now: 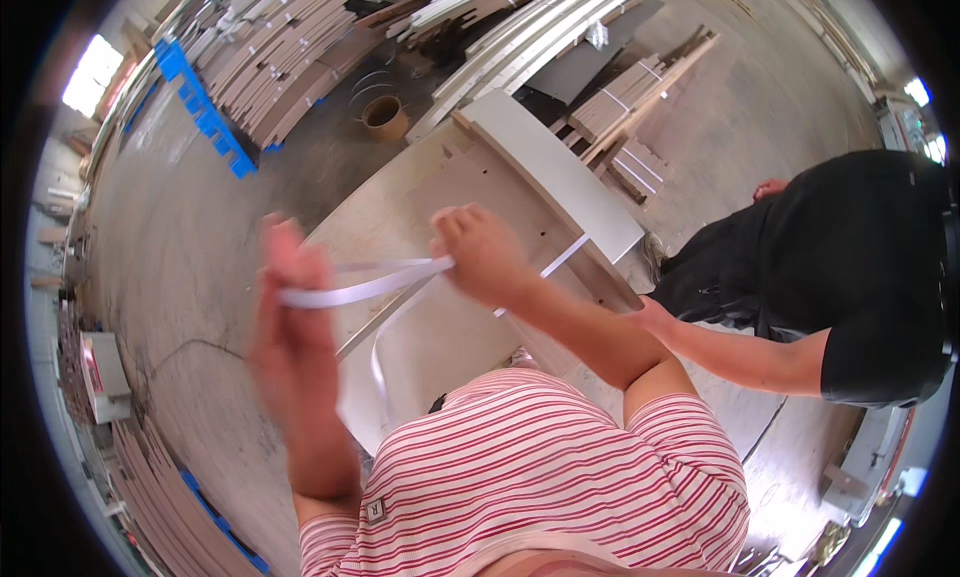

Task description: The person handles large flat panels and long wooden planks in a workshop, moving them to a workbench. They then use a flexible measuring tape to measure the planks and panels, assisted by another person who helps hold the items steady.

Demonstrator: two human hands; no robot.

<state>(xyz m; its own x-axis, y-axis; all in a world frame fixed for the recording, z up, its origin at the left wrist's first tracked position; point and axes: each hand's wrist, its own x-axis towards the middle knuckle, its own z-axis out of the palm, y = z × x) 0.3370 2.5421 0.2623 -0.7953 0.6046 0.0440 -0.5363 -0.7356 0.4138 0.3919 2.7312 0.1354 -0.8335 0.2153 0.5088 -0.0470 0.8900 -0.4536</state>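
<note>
A white plastic strap (375, 289) stretches between my two hands above the table. My right hand (480, 252) is closed around one end of it, knuckles up. My left hand (290, 312) is raised on the left and blurred by motion; the strap runs into it, and it appears closed on that part. Another length of strap hangs in a loop below. Under my right forearm lie long grey-brown boards (530, 217) with small dark holes, and a white strap (565, 257) crosses them. A co-worker's hand (655, 319) touches the boards' near right end.
The boards lie on a pale table (370, 202), beside a light grey panel (560, 157). A co-worker in black (850, 277) stands close on the right. Beyond are a brown bucket (385, 117), stacked boards (290, 67) by a blue pallet (205, 107), and strapped bundles (620, 102) on the floor.
</note>
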